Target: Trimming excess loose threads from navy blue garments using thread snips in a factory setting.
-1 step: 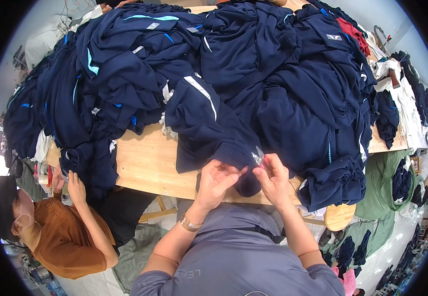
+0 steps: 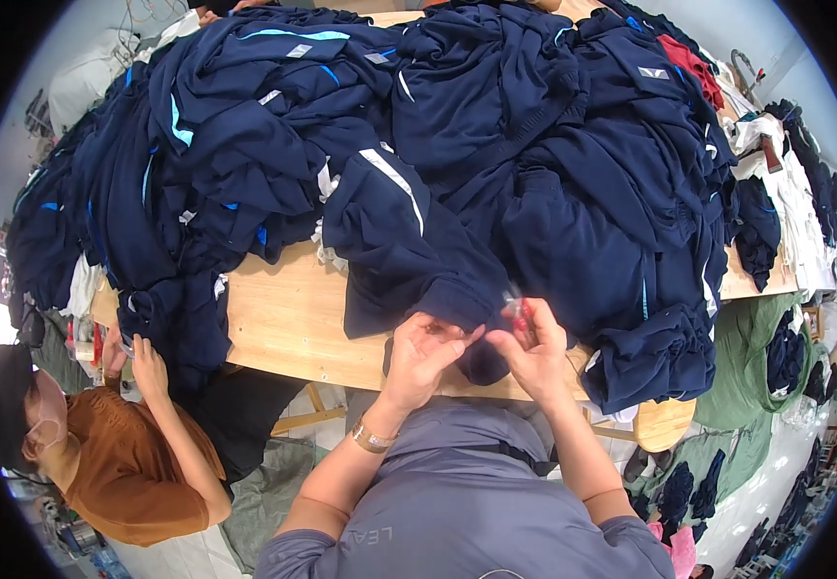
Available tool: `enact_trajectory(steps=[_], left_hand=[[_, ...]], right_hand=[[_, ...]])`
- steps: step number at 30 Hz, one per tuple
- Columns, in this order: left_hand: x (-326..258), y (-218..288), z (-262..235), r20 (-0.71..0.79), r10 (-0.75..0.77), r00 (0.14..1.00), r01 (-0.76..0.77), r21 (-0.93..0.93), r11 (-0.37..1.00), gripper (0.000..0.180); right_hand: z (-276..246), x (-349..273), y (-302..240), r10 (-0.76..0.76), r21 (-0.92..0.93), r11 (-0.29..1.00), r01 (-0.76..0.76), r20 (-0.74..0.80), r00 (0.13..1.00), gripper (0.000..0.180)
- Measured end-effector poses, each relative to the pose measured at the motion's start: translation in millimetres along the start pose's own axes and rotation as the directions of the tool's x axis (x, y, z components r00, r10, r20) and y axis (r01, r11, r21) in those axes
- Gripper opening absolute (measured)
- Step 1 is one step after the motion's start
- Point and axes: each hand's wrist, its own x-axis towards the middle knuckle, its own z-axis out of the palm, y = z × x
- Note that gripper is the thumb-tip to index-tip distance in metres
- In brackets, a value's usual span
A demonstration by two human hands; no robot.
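A navy garment [image 2: 409,256] with a white stripe lies across the table's front edge. My left hand [image 2: 421,359] is closed on its lower edge, thumb and fingers pinched together. Just right of that, my right hand [image 2: 538,355] is closed around small red-handled thread snips [image 2: 515,307]; their shiny tip is blurred and points away from me. Both hands are close together over a dark fold of the cloth. The fingers partly cover the snips and the pinched edge.
Heaped navy garments [image 2: 486,87] cover most of the wooden table [image 2: 279,314]. A bunched navy garment [image 2: 655,359] hangs at the right front. At left, a person in a brown shirt [image 2: 143,463] works on another dark garment. Green cloth [image 2: 752,357] drapes at right.
The snips in my right hand have shifted slightly and their tip is now more smeared, with the fingers moved a little. My left hand and the cloth stay put.
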Motion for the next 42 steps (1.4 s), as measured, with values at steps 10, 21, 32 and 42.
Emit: enact_trajectory(steps=[10, 21, 32, 42], left_hand=[[-5, -6, -3, -0.072, 0.030, 0.997, -0.012, 0.235, 0.972, 0.015], [-9, 0, 6, -0.037, 0.206, 0.978, -0.152, 0.552, 0.820, 0.014], [5, 1, 9, -0.240, 0.012, 0.971, -0.032, -0.079, 0.996, 0.009], [1, -6, 4, -0.262, 0.154, 0.953, -0.103, 0.199, 0.975, 0.007]], right_hand=[[3, 18, -11, -0.590, -0.423, 0.632, 0.649, 0.279, 0.758, 0.035], [7, 19, -17, -0.619, -0.380, 0.660, 0.648, 0.214, 0.755, 0.022], [20, 1, -9, 0.030, 0.200, 0.980, -0.016, -0.067, 0.997, 0.013], [30, 6, -18, -0.205, -0.012, 0.979, 0.205, -0.035, 0.978, 0.015]])
